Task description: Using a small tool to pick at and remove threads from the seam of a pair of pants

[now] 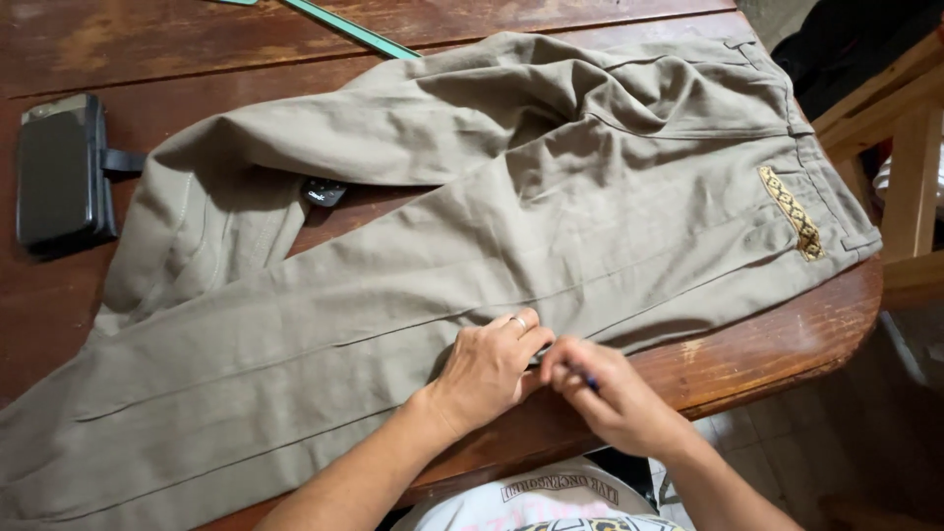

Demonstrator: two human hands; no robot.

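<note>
Left hand (489, 366) on khaki trousers (472, 246), worn wooden table (197, 39)

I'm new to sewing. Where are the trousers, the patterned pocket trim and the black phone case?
trousers (413, 285), head view, on the near leg's cloth.
patterned pocket trim (792, 211), head view, mid-strip near the waistband.
black phone case (57, 172), head view, its glossy face.
</note>
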